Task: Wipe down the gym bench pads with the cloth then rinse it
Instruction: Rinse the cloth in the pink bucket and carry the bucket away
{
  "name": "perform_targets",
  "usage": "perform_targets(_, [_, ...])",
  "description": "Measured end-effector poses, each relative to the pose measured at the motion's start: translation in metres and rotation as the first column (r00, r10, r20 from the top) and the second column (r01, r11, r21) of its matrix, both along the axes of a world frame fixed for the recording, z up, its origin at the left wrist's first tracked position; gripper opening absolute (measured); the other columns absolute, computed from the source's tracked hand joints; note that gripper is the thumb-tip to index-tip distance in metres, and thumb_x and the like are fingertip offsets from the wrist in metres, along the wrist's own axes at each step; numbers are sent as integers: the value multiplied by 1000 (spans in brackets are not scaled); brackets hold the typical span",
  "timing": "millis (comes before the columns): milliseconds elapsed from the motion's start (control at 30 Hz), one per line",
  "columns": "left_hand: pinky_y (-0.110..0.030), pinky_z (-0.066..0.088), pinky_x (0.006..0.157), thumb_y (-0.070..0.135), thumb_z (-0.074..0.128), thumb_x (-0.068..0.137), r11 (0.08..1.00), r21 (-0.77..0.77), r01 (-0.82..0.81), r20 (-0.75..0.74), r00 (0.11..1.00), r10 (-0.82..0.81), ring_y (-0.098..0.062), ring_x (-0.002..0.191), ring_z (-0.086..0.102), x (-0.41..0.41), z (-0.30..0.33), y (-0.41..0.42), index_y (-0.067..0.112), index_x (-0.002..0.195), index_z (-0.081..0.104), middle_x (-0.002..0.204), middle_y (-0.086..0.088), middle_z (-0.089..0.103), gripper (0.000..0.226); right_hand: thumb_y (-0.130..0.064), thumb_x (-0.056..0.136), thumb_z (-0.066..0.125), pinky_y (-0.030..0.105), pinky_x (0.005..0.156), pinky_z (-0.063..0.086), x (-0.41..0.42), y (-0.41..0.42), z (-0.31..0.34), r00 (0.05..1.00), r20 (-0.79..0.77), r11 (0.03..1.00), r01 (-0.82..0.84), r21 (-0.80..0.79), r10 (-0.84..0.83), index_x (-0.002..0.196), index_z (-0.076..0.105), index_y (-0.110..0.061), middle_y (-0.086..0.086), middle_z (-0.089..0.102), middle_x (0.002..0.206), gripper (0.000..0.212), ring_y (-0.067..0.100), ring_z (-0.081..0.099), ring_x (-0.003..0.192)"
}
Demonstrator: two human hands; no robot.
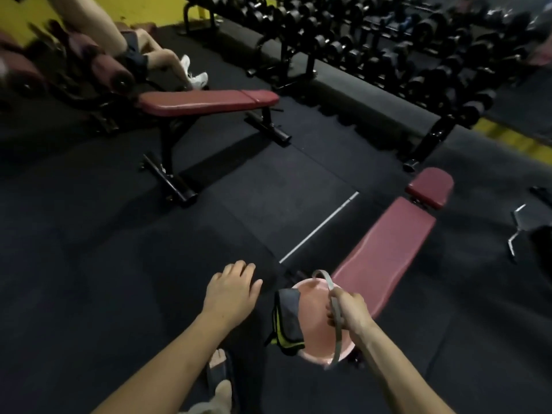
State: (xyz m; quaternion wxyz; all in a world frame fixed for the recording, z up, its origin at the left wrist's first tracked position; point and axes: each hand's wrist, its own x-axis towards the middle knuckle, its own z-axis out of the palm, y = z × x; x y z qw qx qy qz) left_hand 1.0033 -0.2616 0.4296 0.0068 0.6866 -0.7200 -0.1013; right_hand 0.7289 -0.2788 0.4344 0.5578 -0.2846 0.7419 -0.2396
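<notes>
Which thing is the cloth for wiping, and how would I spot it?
Find the long red bench pad at lower right; at its near end the right hand holds a pink bucket by its grey handle. The cloth hangs over the bucket's left rim: dark grey with yellow-green edging, the only fabric there.

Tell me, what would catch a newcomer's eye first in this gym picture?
Probably the pink bucket at bottom centre, carried by its grey handle in the right hand, with a dark cloth draped over its rim. The left hand hangs open beside it. Next come the red bench pads: one bench just beyond the bucket, another farther off at upper left.
</notes>
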Motion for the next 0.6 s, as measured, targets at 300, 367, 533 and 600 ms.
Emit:
perform_targets(300, [-37,45,106,54,27,107,997,66,35,3,999,-35,-18,139,45,111,14,-150,24,155,37,154,3,44,58,-25,94,61,55,84,60,120,-148,19,997,10,997,74,18,-75,96,71,1,14,66,78,28,29,64,75])
perform_targets(367, [-38,40,112,55,27,107,997,65,52,-6,999,-52,-17,146,37,124,16,-189,24,157,34,160,2,38,60,-27,92,61,55,83,60,134,-186,22,997,9,997,81,14,-82,97,72,2,14,68,78,31,29,67,74])
perform_targets(533, [-41,33,118,54,25,107,994,62,90,-4,996,-90,-21,154,25,140,18,-298,24,162,24,168,-1,26,62,-40,85,63,54,87,62,158,-299,26,997,48,998,69,-15,-68,99,73,-2,13,72,83,42,30,70,80])
perform_targets(600, [-41,33,118,54,25,107,995,50,89,18,996,-90,-21,154,26,142,16,-347,24,162,24,168,-1,26,62,-34,90,63,47,78,64,163,-348,23,995,70,996,80,-26,-78,99,71,-1,13,69,79,35,27,68,71])
